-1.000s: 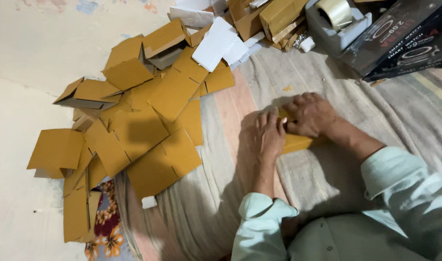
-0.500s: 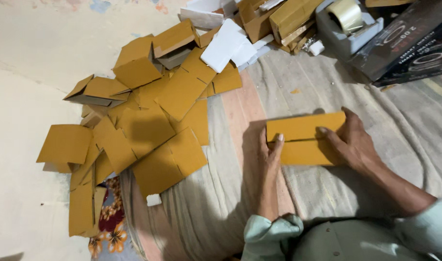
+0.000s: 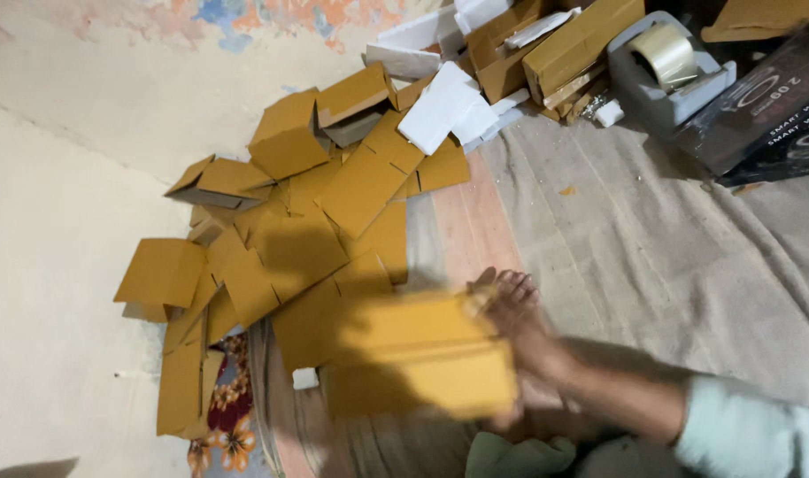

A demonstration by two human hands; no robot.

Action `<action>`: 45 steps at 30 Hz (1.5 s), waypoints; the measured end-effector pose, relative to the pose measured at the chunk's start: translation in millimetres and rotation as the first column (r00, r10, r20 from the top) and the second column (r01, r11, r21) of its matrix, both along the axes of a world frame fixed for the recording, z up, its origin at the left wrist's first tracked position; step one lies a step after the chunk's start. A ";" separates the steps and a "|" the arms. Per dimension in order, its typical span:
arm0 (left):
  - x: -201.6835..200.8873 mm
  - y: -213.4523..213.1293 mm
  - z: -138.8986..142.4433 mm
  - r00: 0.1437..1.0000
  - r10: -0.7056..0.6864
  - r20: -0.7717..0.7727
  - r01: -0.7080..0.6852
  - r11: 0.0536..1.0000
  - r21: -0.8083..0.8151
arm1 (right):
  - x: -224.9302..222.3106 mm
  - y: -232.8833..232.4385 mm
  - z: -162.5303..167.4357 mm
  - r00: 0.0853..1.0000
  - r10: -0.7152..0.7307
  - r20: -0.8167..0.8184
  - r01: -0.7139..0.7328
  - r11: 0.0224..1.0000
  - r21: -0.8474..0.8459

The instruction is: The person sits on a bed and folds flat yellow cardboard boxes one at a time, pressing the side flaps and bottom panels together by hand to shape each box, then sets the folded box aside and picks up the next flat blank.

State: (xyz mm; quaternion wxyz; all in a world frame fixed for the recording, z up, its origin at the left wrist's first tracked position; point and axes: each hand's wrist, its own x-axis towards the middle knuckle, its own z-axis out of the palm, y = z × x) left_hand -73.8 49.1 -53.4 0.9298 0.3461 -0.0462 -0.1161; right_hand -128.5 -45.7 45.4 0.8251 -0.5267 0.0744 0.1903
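Cardboard box (image 3: 422, 358) lifted off blanket (image 3: 652, 265), swung (blurred) toward left-edge pile (image 3: 289, 257); right hand (image 3: 511, 310) clamped on it, left hand's grip hidden.

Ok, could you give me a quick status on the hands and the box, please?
Right hand grips blurred box. Left hand hidden. Flat cartons piled beside.

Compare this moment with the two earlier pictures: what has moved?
The folded brown box has swung left, off the blanket towards the cardboard pile, blurred in motion. The right hand holds its edge; the left hand is hidden. Pile and tape dispenser look unchanged.
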 end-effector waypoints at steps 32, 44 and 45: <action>219.3 -24.9 104.8 0.915 0.372 -0.157 -0.351 0.925 0.144 | -8.5 -89.8 -113.5 0.887 0.313 0.340 0.216 0.369 -0.904; -44.1 -58.3 170.6 0.991 -0.008 0.133 -0.096 0.651 0.753 | -4.9 -95.9 -91.6 0.680 -0.292 0.673 0.720 0.438 -0.538; -62.5 -60.1 164.9 0.995 -0.030 0.092 -0.031 0.801 0.598 | -6.0 -97.4 -89.9 0.636 -0.319 0.703 0.757 0.437 -0.486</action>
